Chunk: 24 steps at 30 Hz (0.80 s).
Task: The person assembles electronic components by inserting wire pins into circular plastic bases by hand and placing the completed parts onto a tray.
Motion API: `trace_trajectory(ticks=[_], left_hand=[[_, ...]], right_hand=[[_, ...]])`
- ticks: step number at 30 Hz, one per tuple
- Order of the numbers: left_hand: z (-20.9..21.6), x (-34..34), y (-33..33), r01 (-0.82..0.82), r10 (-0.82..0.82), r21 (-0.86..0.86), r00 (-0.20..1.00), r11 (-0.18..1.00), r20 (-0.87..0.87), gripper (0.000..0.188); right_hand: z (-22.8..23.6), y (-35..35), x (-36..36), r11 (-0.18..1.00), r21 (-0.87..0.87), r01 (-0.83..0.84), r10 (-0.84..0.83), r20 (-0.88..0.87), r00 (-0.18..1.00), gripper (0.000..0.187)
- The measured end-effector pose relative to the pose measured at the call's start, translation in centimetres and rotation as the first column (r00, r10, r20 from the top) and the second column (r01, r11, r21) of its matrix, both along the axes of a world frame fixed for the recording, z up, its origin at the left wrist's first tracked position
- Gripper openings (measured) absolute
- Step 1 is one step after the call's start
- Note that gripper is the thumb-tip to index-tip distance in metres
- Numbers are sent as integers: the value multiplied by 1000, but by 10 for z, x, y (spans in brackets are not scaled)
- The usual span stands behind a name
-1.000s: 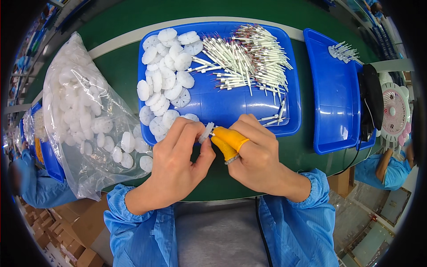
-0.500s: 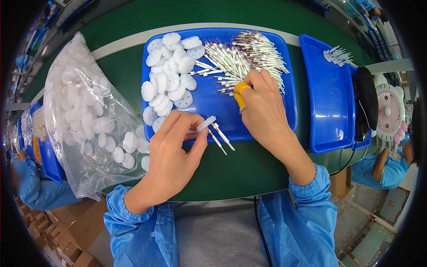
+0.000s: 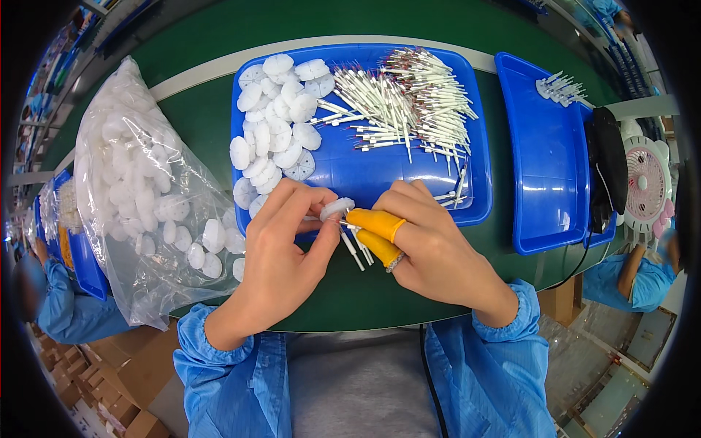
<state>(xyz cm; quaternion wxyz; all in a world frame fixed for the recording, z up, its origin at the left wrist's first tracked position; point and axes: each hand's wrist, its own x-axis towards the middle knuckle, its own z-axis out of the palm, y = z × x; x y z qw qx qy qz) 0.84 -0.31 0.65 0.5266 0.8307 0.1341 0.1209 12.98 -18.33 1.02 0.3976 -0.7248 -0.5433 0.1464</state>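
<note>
- Workshop room; green table [image 3: 365, 308] with a pale strip along its far part; people in blue workwear [image 3: 621, 277] at the left and right edges.
- Blue tray [image 3: 358, 171], far of the hands: round white discs [image 3: 280, 135] heaped on its left side, many slender white sticks [image 3: 409, 109] with dark reddish ends on its far right side.
- Left hand [image 3: 286, 244]: thumb and fingers pinching one white disc [image 3: 336, 209] over the tray's near edge; disc tilted. White rods [image 3: 352, 252] extend from beneath it toward the near side; exact count unclear.
- Right hand [image 3: 434, 244]: two digits in yellow finger covers [image 3: 374, 220], tips brought together just at the right of the held disc, pinching a thin piece mostly hidden by them.
- Clear plastic bag [image 3: 109, 226] at left, filled with more such discs; some lie near its right, open side.
- Second blue tray [image 3: 548, 190] at right; a disc with rods [image 3: 561, 89] at its far end.
- Right of that: black object [image 3: 610, 160], then a pink-and-white fan [image 3: 646, 175].
</note>
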Motion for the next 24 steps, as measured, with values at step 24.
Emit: trace_trajectory(ticks=[24], left_hand=[[-6, -3, -4, -6, -19, 249, 995, 969, 96, 21]], right_hand=[[-14, 5, -13, 991, 95, 89, -97, 80, 992, 29]])
